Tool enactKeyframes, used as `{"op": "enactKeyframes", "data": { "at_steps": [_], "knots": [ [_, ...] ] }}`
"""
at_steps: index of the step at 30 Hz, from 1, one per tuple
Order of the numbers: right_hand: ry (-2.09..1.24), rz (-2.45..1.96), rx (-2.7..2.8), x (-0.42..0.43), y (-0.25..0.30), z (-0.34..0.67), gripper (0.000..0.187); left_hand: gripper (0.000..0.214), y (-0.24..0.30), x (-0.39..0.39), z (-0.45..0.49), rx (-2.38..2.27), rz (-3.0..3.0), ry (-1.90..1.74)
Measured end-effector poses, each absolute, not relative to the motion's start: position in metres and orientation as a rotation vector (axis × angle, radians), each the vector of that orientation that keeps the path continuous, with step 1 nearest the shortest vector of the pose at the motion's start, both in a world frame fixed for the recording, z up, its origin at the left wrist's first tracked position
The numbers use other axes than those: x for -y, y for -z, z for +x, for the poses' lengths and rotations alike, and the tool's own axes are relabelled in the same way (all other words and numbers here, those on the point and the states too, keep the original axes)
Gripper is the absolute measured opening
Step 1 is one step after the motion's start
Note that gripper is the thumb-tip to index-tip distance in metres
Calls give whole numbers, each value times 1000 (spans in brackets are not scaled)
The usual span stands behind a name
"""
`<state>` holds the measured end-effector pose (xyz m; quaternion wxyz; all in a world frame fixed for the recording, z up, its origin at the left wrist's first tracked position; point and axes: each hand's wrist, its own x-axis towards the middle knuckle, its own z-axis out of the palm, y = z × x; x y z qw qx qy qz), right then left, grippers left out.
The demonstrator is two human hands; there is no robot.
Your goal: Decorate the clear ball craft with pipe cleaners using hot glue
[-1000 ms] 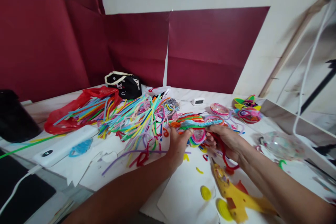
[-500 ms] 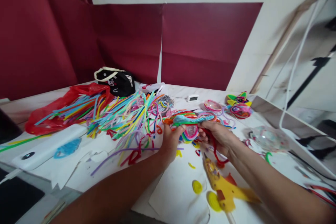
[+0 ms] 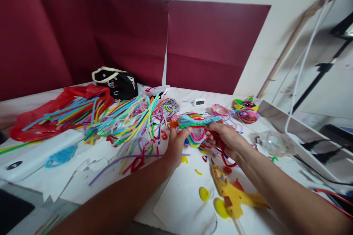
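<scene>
Chenille (image 3: 197,124) between left grip (image 3: 176,143), right grip (image 3: 224,137)

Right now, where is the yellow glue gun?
Head view: the yellow glue gun lies on the table, low and right of centre, just below the right hand, beside two yellow discs.

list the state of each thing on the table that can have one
multi-coloured pipe-cleaner craft piece: held up between both hands
left hand: fingers shut on its left end
right hand: fingers shut on its right end
red plastic bag: open, pipe cleaners spilling out
yellow glue gun: lying on its side, untouched
black fabric pouch: upright, opening unclear
</scene>
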<state>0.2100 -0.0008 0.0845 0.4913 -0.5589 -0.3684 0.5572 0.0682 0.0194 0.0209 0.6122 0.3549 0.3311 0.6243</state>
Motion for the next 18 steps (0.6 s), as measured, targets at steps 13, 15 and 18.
{"op": "enactKeyframes", "data": {
  "at_steps": [13, 15, 18],
  "knots": [
    [-1349, -1353, 950, -6, -74, 224, 22, 63, -21, -19, 67, -624, 850, -1371],
    [-1340, -1365, 957, -5, -74, 224, 21, 65, -24, -17, 67, -594, 861, -1376],
    [-1316, -1384, 975, -4, -75, 223, 21, 61, -28, -15, 67, -586, 897, -1392]
  ]
}}
